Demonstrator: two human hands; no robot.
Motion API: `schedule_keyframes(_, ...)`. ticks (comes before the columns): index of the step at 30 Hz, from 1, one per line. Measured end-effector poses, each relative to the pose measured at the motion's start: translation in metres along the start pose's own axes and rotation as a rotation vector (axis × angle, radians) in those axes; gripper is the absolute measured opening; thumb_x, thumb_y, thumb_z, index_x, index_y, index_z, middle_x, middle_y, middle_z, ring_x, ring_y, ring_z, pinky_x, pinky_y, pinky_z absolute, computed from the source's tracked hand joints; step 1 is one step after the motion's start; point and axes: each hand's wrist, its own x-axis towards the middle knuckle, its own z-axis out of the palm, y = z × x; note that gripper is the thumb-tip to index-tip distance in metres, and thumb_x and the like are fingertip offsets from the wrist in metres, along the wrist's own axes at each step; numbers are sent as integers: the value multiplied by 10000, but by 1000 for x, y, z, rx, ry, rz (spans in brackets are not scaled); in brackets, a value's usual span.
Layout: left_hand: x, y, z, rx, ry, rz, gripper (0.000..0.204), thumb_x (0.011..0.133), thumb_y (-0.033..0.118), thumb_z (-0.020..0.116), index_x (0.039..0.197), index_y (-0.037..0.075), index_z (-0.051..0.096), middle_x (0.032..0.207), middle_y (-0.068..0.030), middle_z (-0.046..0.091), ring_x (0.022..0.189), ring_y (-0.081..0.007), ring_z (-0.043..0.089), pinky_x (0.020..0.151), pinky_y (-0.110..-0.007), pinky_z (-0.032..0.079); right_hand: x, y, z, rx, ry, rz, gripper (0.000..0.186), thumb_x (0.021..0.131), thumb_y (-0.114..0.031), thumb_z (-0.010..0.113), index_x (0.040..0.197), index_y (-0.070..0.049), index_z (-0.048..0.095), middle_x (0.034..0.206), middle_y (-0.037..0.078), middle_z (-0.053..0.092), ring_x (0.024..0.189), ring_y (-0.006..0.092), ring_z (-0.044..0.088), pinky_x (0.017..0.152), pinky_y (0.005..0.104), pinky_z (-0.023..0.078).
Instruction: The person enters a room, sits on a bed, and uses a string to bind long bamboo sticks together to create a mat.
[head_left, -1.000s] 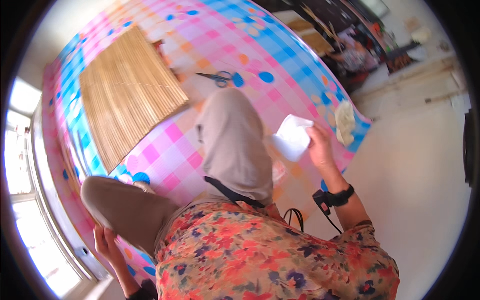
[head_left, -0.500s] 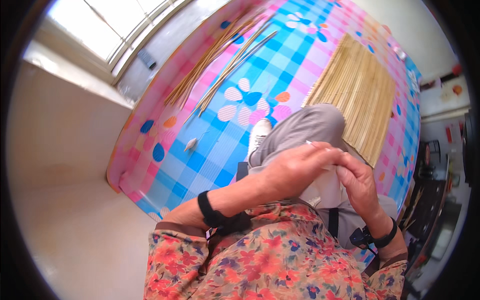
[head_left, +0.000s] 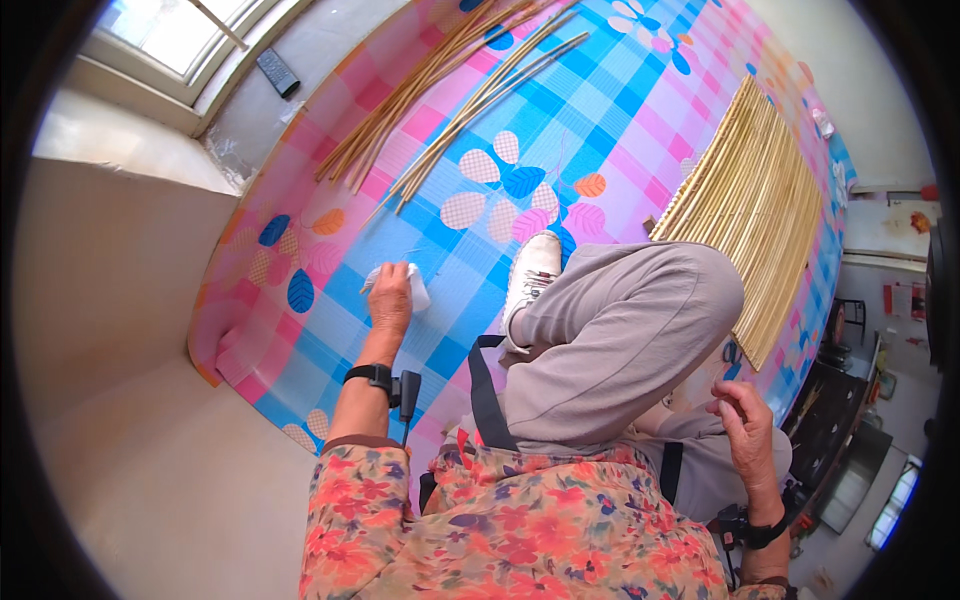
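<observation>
Left hand (head_left: 391,300) grips white cloth or paper (head_left: 420,291), while right hand (head_left: 747,430) curls loosely open.

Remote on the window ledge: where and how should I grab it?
Probably across the middle of the remote, from above, pinching its two long sides: it lies flat, long and narrow, on the ledge. Your left hand is nearer, but holds something white.

Left hand (head_left: 391,298) grips white cloth (head_left: 420,288) over checked sheet (head_left: 445,335), left of centre. Right hand (head_left: 750,428) is loosely curled, lower right. Sticks (head_left: 415,92) lie upper left; mat (head_left: 755,205), upper right.
</observation>
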Motion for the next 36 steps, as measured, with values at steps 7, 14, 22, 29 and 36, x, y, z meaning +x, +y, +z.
schedule_keyframes(7, 17, 25, 60, -3, 82, -89, 158, 742, 20, 492, 891, 70, 512, 892, -127, 488, 740, -307, 546, 608, -400, 460, -18, 18, 0, 50, 46, 202, 211, 797, 33, 495, 1001, 29, 546, 918, 84, 567, 769, 154, 598, 686, 247, 473)
schedule_keyframes(14, 8, 13, 74, 152, 57, 106, 141, 701, 50, 537, 840, 67, 528, 876, -91, 487, 854, -261, 519, 706, -380, 422, -21, 19, 6, 67, 37, 257, 232, 806, 34, 489, 1033, 26, 534, 917, 88, 571, 760, 147, 600, 679, 247, 476)
schedule_keyframes(22, -18, 33, 68, 182, 61, 98, 339, 749, 83, 529, 1073, -18, 529, 1102, -103, 516, 984, -251, 479, 753, -352, 409, -16, 27, 4, -1, 35, 228, 214, 831, -13, 486, 1034, 18, 541, 912, 85, 577, 746, 141, 590, 667, 244, 469)
schedule_keyframes(29, -15, 22, 80, 85, -132, 154, 268, 745, 32, 485, 1006, -1, 539, 992, -120, 523, 928, -270, 505, 775, -347, 428, -13, 22, 3, -75, 32, 188, 189, 819, -10, 504, 998, 25, 556, 891, 92, 591, 750, 159, 597, 670, 253, 466)
schedule_keyframes(36, -23, 17, 66, 84, -302, 257, 197, 710, 29, 504, 888, 12, 589, 917, -117, 549, 850, -265, 526, 725, -346, 443, -25, 27, 0, -46, 50, 164, 193, 820, -18, 511, 1005, 11, 556, 903, 96, 585, 739, 163, 592, 669, 253, 462)
